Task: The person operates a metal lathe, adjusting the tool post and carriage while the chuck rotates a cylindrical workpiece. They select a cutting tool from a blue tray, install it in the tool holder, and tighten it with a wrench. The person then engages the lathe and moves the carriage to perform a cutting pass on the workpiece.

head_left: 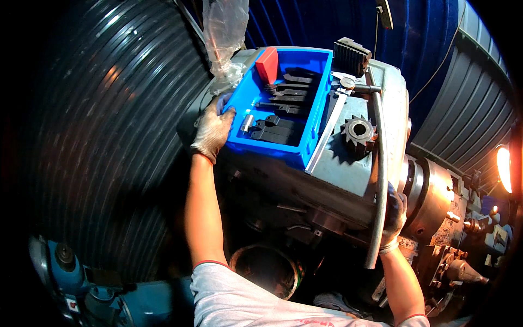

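My left hand (pixel 214 126), in a light knit glove with a dark coating, grips the left side of a blue plastic bin (pixel 303 156). Inside lie several dark lathe tool holders (pixel 289 99), a small silver cylinder (pixel 247 122) and an upright red piece (pixel 267 65). My right hand (pixel 396 212), gloved too, is at the front right edge of the lathe headstock (pixel 340 171). A long grey bar (pixel 379 163) with a crosspiece at its far end passes in front of its fingers and partly hides them; whether they touch the bar is unclear.
Right of the bin lie a dial caliper (pixel 333 117), a toothed milling cutter (pixel 359 133) and a ridged dark block (pixel 353 56). The lathe chuck (pixel 436 201) is beyond my right hand, near a bright lamp (pixel 504 169). A clear plastic bag (pixel 226 32) hangs behind the bin.
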The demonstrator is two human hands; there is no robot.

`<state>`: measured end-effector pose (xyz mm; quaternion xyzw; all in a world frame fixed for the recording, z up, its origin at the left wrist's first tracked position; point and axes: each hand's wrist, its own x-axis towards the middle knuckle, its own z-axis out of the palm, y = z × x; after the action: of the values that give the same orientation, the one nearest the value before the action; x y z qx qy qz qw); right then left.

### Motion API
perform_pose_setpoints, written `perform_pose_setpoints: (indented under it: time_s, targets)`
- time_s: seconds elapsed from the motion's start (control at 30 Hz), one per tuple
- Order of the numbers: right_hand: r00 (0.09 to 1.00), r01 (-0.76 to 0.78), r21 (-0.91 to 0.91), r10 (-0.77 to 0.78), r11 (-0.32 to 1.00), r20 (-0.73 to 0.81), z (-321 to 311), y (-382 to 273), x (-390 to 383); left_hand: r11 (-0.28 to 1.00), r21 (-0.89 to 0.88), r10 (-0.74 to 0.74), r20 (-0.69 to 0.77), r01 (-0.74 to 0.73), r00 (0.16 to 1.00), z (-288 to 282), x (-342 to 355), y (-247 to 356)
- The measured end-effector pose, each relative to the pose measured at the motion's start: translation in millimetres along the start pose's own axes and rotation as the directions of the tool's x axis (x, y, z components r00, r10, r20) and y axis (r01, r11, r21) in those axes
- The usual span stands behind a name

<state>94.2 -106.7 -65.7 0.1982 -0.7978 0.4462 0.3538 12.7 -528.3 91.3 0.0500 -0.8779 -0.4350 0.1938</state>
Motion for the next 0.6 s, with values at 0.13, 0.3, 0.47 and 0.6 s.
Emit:
perform_pose_setpoints:
  time_s: [0.13,0.3,0.47,0.6]
  targets:
    - [1.000,0.019,-0.028,-0.019,0.999,-0.010,2,4,-3,0.998,0.062,-0.031,0.000,0.031,1.000,2,-2,10]
    - [1.000,-0.013,-0.024,0.013,1.000,0.013,2,3,-4,0.731,0.681,0.130,-0.072,-0.046,0.989,3,-2,30]
    - [0.999,0.031,-0.006,-0.031,0.999,0.029,-1,5,1,0.672,0.685,0.284,0.114,-0.282,0.952,11,26,75]
    - [1.000,0.016,0.028,-0.017,0.999,0.018,-1,-3,4,0.751,0.638,0.121,0.118,-0.169,0.986,5,38,76]
